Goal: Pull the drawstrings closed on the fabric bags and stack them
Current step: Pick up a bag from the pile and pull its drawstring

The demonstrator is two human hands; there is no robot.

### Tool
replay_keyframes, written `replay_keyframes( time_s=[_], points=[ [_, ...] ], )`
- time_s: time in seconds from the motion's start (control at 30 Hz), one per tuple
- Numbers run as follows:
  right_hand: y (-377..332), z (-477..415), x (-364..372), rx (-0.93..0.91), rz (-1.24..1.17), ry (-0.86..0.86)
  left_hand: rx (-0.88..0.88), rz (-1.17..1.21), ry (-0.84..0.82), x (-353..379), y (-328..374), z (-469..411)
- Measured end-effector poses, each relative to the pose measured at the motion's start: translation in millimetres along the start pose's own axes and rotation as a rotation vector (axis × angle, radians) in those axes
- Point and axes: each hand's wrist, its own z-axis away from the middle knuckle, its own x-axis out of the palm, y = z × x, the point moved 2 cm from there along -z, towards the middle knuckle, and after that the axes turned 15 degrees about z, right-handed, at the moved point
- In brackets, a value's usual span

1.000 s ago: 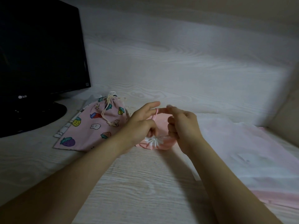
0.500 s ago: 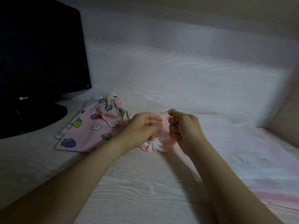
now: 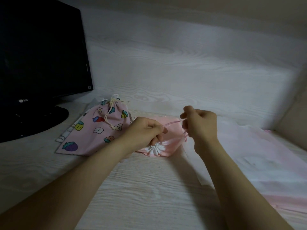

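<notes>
L hand [image 3: 147, 130] pinches one end of the pink drawstring [image 3: 172, 123] btw thumb + forefinger, other fingers curled in. R hand [image 3: 201, 127] has fingers curled on the other end and is lifted a little off the desk [image 3: 149, 188]. Cord spans the gap btw your hands, w/ a small loop hanging under the R fist.

Pink bag [image 3: 167, 147] lies mid-desk toward the back edge, just below both hands, mouth facing you and already bunched into a tight white rosette. Printed bag [image 3: 99, 128] lies flat toward the back-left corner, beside the monitor [image 3: 41, 55] base, cord drawn, on top of a white patterned piece [image 3: 66, 135]. Can't tell if the two bags touch; L hand hides the join. Pale pink cloth [image 3: 257, 155] lies along the right edge.

Judgement: closing step approx. done on this bag.
- Pull the ends apart level, equal force, so the gathers seat evenly.
- Ease off once the mouth shows no hole; more pull only drags the bag.
- If it slides, pin the body w/ a free finger.
- Tuck the slack cord before stacking on the printed bag, else it may snag.
</notes>
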Motion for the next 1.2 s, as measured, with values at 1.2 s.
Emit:
replay_keyframes(
  time_s=[1.2],
  points=[
    [-10,25,17,-0.723,0.435,-0.198,-0.151,0.275,0.064,-7,-1,-6]
  ],
)
